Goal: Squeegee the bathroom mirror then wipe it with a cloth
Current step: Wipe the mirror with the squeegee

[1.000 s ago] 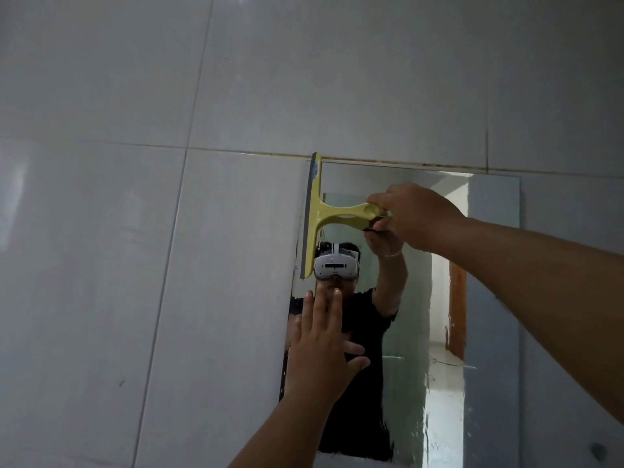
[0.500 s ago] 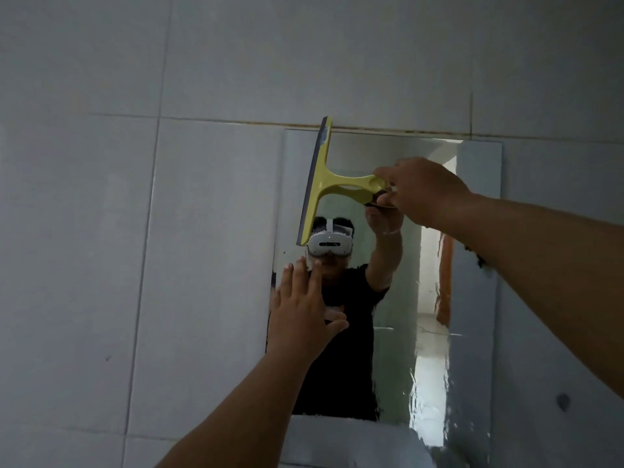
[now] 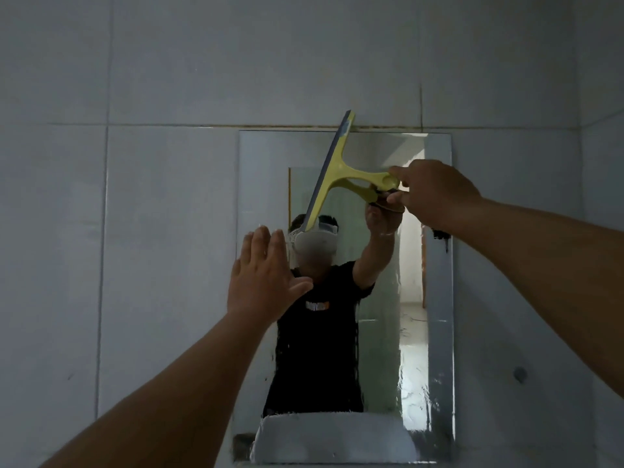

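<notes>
A rectangular mirror [image 3: 439,298] hangs on the grey tiled wall, streaked with water on its right side. A yellow squeegee [image 3: 341,173] is held against the upper middle of the glass, its blade tilted, with the top end past the mirror's upper edge. My right hand [image 3: 435,194] grips the squeegee's handle. My left hand [image 3: 263,278] is flat with fingers spread against the mirror's left edge, holding nothing. A white cloth [image 3: 334,437] lies at the bottom of the mirror.
Grey wall tiles [image 3: 162,231] surround the mirror on all sides. A small dark mark [image 3: 520,374] sits on the wall to the lower right. The mirror reflects a person in a black shirt and a doorway.
The squeegee has moved right across the top of the glass and tilted more. The view has shifted so the whole mirror and the cloth at its base show.
</notes>
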